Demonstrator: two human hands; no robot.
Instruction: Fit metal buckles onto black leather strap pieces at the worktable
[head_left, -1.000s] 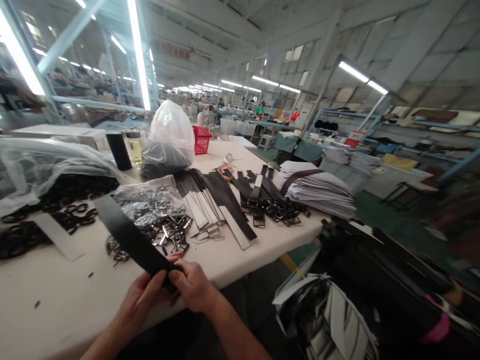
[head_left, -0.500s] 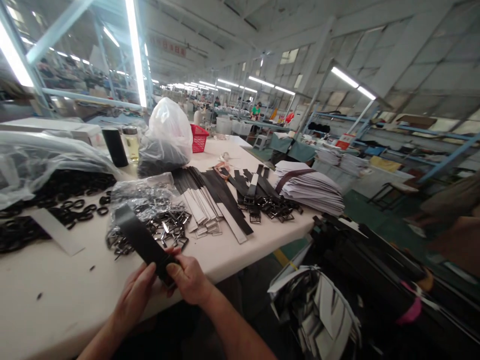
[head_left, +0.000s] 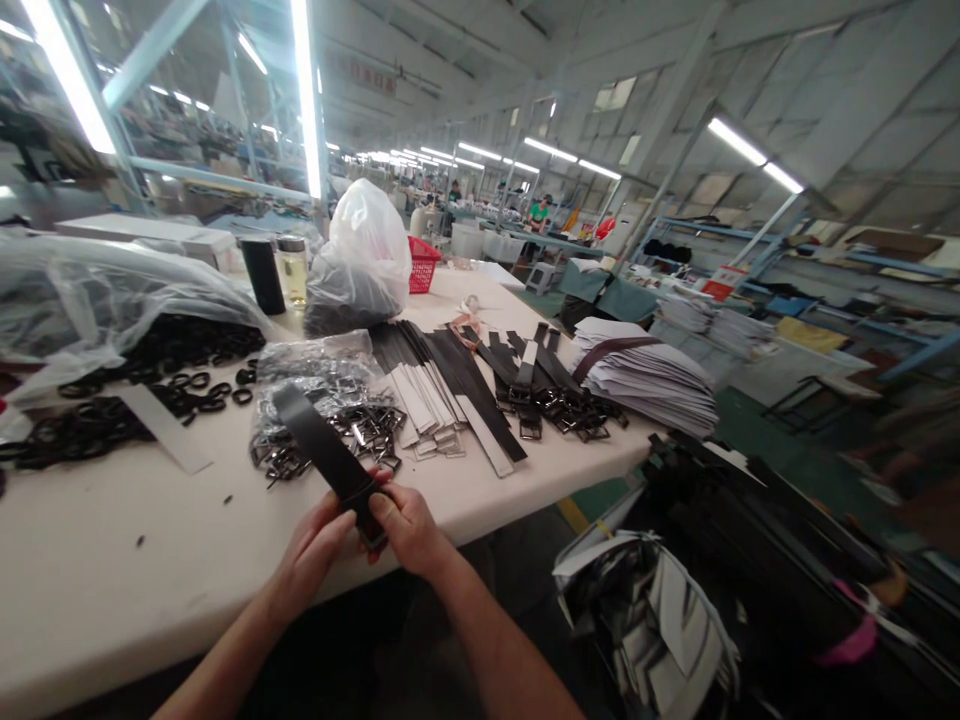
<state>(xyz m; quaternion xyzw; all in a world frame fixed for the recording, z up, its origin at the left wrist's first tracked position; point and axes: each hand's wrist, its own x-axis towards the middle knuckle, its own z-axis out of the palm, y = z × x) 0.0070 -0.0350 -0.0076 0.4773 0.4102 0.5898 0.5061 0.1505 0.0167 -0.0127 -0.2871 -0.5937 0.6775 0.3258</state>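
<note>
A black belt strap (head_left: pixel 319 435) with a buckle at its near end is held between both hands over the table's front edge. My left hand (head_left: pixel 319 545) is closed on the strap from the left, thumb along its side. From the right, my right hand (head_left: pixel 409 525) pinches the same strap near the buckle, thumb on top. The strap's far end sticks up and away to the left. Behind it lie loose metal buckles (head_left: pixel 367 430), partly inside a clear plastic bag (head_left: pixel 315 360). Black-and-white strips (head_left: pixel 427 405) are stacked to their right.
Belt pieces with buckles (head_left: pixel 559 405) lie right of the strips, beside a bundle of white strips (head_left: pixel 649 375). Black loops (head_left: pixel 187 395) cover the table's left. A filled bin (head_left: pixel 645 620) stands below on the right. A jar (head_left: pixel 292 270) and red basket (head_left: pixel 424 265) stand farther back.
The view has turned slightly left, so everything appears shifted right. Both hands still hold the strap; its buckle end now shows more clearly between the fingers.
</note>
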